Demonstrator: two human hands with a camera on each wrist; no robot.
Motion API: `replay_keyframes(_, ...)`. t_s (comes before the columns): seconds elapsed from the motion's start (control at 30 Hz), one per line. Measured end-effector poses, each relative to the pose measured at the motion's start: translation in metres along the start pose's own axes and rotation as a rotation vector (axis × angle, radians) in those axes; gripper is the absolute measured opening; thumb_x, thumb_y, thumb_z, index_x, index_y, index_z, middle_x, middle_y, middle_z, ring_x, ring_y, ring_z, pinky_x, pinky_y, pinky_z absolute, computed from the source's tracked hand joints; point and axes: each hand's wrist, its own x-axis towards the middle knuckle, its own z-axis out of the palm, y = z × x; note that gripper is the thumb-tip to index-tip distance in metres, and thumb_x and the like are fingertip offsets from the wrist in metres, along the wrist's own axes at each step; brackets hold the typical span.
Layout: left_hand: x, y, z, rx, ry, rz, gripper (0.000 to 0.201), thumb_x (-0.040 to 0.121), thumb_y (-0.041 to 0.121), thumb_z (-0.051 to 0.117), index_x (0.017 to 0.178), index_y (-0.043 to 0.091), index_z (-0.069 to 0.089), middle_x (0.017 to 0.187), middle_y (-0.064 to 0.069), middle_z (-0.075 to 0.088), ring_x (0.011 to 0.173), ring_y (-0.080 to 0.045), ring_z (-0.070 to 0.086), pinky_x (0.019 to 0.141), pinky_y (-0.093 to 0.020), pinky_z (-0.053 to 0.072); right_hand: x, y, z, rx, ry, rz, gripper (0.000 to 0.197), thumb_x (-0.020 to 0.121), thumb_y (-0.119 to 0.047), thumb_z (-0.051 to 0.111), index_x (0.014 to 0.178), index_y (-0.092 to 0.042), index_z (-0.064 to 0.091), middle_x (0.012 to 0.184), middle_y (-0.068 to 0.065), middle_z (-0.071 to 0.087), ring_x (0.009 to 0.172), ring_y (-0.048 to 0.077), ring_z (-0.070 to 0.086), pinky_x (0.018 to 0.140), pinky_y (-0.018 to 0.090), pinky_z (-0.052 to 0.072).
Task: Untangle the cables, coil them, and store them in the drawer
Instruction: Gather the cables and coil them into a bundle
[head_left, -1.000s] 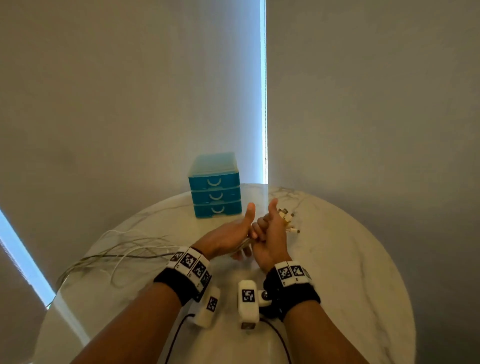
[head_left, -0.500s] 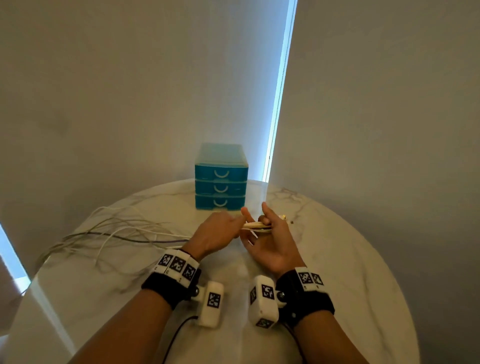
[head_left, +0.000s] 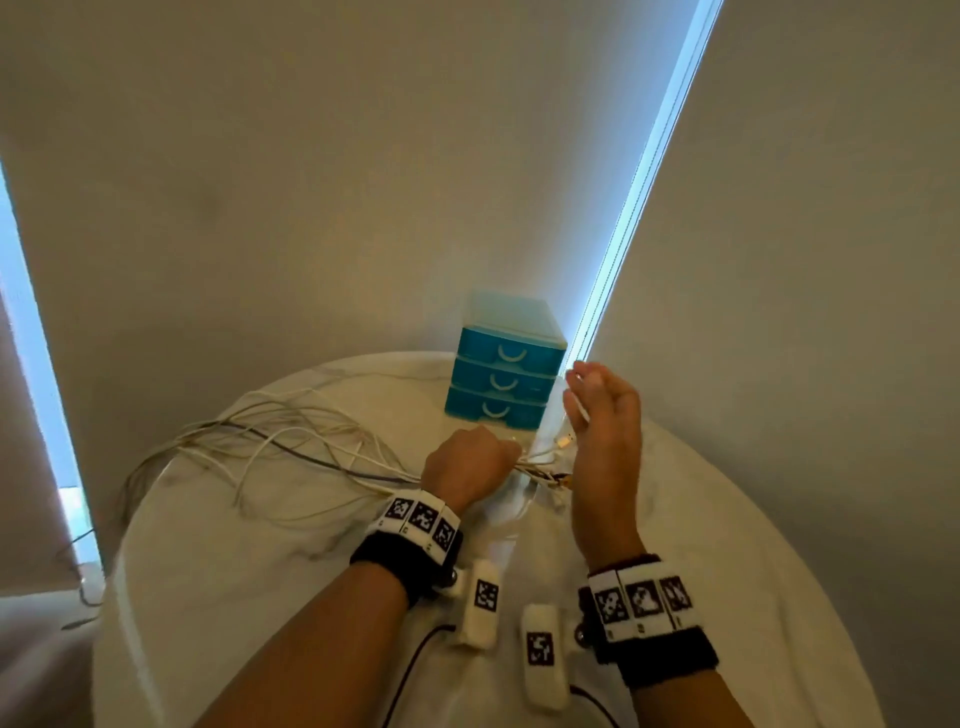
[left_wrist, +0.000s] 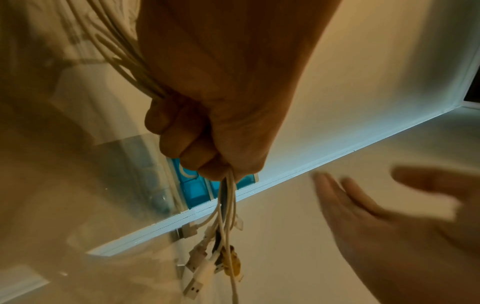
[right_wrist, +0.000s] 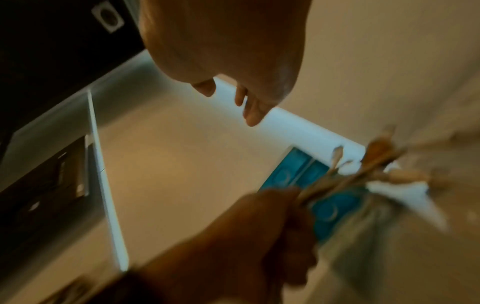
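Note:
My left hand (head_left: 470, 462) is a fist round a bundle of mostly white cables (head_left: 291, 441). Their plug ends (left_wrist: 213, 265) stick out past the fist, while the long strands trail left across the round marble table (head_left: 701, 545). My right hand (head_left: 602, 415) is raised just right of the plug ends with straight fingers and holds nothing. In the right wrist view the right fingertips (right_wrist: 250, 115) hang free above the blurred left hand (right_wrist: 259, 226). A small blue drawer unit (head_left: 504, 382) with three closed drawers stands at the table's far edge, just behind both hands.
The table stands against a pale wall (head_left: 311, 182) with a bright vertical window gap (head_left: 639, 182) behind the drawers. The loose cable strands (head_left: 156, 467) reach the table's left edge. A dark wire (head_left: 78, 571) hangs down at the far left.
My right hand let go of the plug ends and rose up and away to the right, its fingers now straight. The left hand keeps its grip on the bundle. The head view swung left.

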Motion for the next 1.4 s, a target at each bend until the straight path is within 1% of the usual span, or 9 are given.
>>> replay_keyframes(0.17,0.0,-0.002,-0.008,-0.028,-0.051,0.04,0.025,0.105,0.032,0.051,0.095,0.016,0.067,0.12,-0.014,0.071,0.112,-0.034,0.066,0.084,-0.034,0.042,0.02,0.045,0.034,-0.258,-0.174,0.259,0.046,0.103,-0.065,0.042,0.128,-0.028,0.057,0.125,-0.005,0.069,0.128,0.019,0.061,0.116,0.046,0.044)
replay_keyframes(0.37,-0.011,0.003,-0.028,-0.081,-0.064,0.22,0.027,0.107,0.017,0.051,0.093,0.007,0.072,0.109,-0.012,0.076,0.099,-0.029,0.069,0.094,-0.038,0.053,0.024,0.032,0.02,-0.784,-0.533,0.07,0.067,0.108,-0.069,0.015,0.112,-0.022,0.062,0.079,-0.004,0.068,0.065,0.001,0.066,0.071,0.026,0.053)
replay_keyframes(0.57,-0.011,0.003,-0.038,-0.082,-0.071,0.195,0.032,0.098,0.026,0.058,0.066,0.023,0.059,0.076,0.002,0.065,0.087,-0.027,0.069,0.08,-0.039,0.053,0.033,0.013,0.019,-1.007,-0.668,0.012,0.091,0.102,-0.079,0.004,0.081,-0.023,0.073,0.071,-0.005,0.071,0.078,0.011,0.07,0.098,0.04,0.056)
replay_keyframes(0.73,-0.011,-0.021,-0.082,-0.063,-0.095,0.26,0.047,0.11,0.041,0.044,0.092,0.008,0.072,0.096,-0.008,0.078,0.08,-0.025,0.071,0.073,-0.034,0.053,0.052,-0.017,0.003,-1.222,-0.789,0.055,0.079,0.099,-0.083,0.02,0.059,-0.027,0.058,0.057,-0.01,0.064,0.063,0.009,0.061,0.081,0.03,0.049)
replay_keyframes(0.9,-0.001,-0.05,-0.148,0.056,-0.085,0.167,0.081,0.098,0.083,0.032,0.083,0.015,0.073,0.074,-0.001,0.068,0.059,-0.018,0.055,0.065,-0.029,0.047,0.094,-0.038,-0.016,-1.368,-0.524,-0.139,0.092,0.089,-0.091,0.026,0.057,-0.011,0.056,0.054,0.005,0.05,0.052,0.022,0.056,0.063,0.034,0.053)
replay_keyframes(1.0,-0.006,-0.092,-0.182,-0.109,-0.178,0.12,0.079,0.085,0.088,0.051,0.093,0.011,0.071,0.062,0.004,0.052,0.052,-0.013,0.043,0.057,-0.026,0.041,0.124,-0.052,-0.045,-1.577,-0.297,-0.289,0.071,0.099,-0.066,0.023,0.105,-0.016,0.073,0.064,0.008,0.056,0.057,0.029,0.059,0.057,0.035,0.05)
replay_keyframes(1.13,-0.018,-0.145,-0.192,-0.384,-0.272,0.06,0.068,0.082,0.086,0.051,0.077,0.018,0.054,0.063,0.003,0.039,0.046,-0.012,0.036,0.049,-0.024,0.036,0.135,-0.056,-0.071,-1.135,0.051,0.035,0.065,0.097,-0.064,0.054,0.07,-0.007,0.069,0.077,0.019,0.066,0.078,0.039,0.066,0.072,0.04,0.049)
replay_keyframes(1.27,-0.01,-0.144,-0.181,-0.719,-0.227,-0.09,0.063,0.096,0.083,0.029,0.071,0.027,0.044,0.063,0.007,0.029,0.045,-0.007,0.019,0.037,-0.019,0.017,0.118,-0.031,-0.047,-0.864,0.072,0.305,0.092,0.088,-0.085,0.053,0.101,0.004,0.075,0.112,0.03,0.073,0.098,0.044,0.068,0.088,0.043,0.052)
replay_keyframes(1.4,0.005,-0.117,-0.187,-0.658,0.107,-0.099,0.05,0.112,0.057,0.038,0.075,0.026,0.049,0.058,0.01,0.037,0.044,-0.008,0.024,0.042,-0.021,0.019,0.092,-0.006,-0.014,-0.711,-0.046,0.367,0.143,0.045,-0.118,0.023,0.108,-0.001,0.076,0.091,0.017,0.073,0.077,0.035,0.068,0.074,0.04,0.053)
